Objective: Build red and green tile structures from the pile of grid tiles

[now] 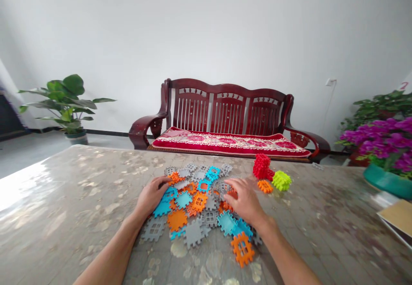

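A heap of interlocking building tiles with notched edges lies in the middle of the table, in grey, orange and blue; some have window openings. My left hand [153, 194] rests at the heap's left side, fingers bent and slightly apart, its fingertips by an orange tile [175, 177] and above a blue tile [162, 207]. On the right side, my right hand [243, 197] curves over grey tiles [222, 187] with thumb and fingers apart. Neither hand visibly grips a tile. Nearest me lies an orange window tile [242, 249].
Right of the heap stand a red tile stack [262, 166], a yellow-green stack [281, 180] and an orange tile pile [265, 186]. A teal flower pot [386, 182] and a cardboard box [397, 216] sit at the table's right. Beyond the table is a wooden bench [228, 109].
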Available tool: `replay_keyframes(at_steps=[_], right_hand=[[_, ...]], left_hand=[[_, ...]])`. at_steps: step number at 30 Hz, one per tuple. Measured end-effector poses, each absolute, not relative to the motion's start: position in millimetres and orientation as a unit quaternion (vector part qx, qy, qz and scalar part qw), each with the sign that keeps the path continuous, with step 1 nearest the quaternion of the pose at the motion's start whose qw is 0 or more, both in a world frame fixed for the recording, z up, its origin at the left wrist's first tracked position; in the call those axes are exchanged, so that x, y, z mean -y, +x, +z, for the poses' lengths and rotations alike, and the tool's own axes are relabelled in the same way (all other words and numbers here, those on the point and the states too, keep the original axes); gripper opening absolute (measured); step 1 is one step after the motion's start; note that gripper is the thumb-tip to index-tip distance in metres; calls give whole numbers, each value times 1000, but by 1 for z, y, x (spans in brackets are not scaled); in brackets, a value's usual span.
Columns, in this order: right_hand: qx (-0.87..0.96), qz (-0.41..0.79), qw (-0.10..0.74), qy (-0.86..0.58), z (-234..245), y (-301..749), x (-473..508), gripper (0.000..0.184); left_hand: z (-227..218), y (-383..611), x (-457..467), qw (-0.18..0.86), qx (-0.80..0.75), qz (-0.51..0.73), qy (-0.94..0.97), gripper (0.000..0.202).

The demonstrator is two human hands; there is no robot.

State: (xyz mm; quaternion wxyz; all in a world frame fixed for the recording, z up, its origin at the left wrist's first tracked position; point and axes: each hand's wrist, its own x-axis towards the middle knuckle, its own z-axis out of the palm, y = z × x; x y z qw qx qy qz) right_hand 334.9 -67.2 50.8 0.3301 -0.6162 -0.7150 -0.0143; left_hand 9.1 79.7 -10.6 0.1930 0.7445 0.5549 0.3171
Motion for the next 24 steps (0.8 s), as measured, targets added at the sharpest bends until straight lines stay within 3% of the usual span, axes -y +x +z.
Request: replay_keyframes(at_steps=[6, 12, 19, 24], right_hand=[[823, -7, 248, -511, 55, 285, 70, 58], [852, -27, 200, -482, 42, 274, 66, 38], [822, -34, 287, -491, 35, 269, 64, 20], [741, 12, 396, -542, 49, 286, 61, 23]], left_hand=[[-3, 12, -73, 196, -554, 323, 742, 37], [0, 15, -70, 207, -548, 327, 741, 35], [-5, 12, -75, 196, -549, 331, 742, 36], [-11, 9, -81, 195, -555, 319, 743, 38]])
